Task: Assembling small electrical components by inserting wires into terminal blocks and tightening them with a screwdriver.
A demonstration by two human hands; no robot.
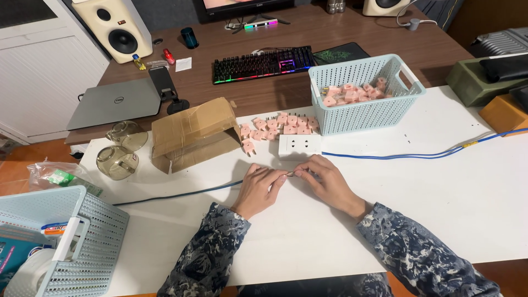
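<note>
My left hand (259, 188) and my right hand (325, 181) meet fingertip to fingertip on the white table (440, 209), pinching a small thin object (291, 174) between them; it is too small to identify. A blue cable (181, 193) runs to my left hand from the left. Just beyond my fingers lies a white socket block (299, 145), with another blue cable (401, 155) leading off to the right. Several pink plug adapters (278, 127) lie loose behind the block.
A light blue basket (366, 110) holding more pink adapters stands at the back right. An open cardboard box (192, 135) and two glass bowls (118, 154) sit at the left. Another blue basket (82, 242) is at the near left. A keyboard (263, 64) and laptop (115, 102) lie on the desk behind.
</note>
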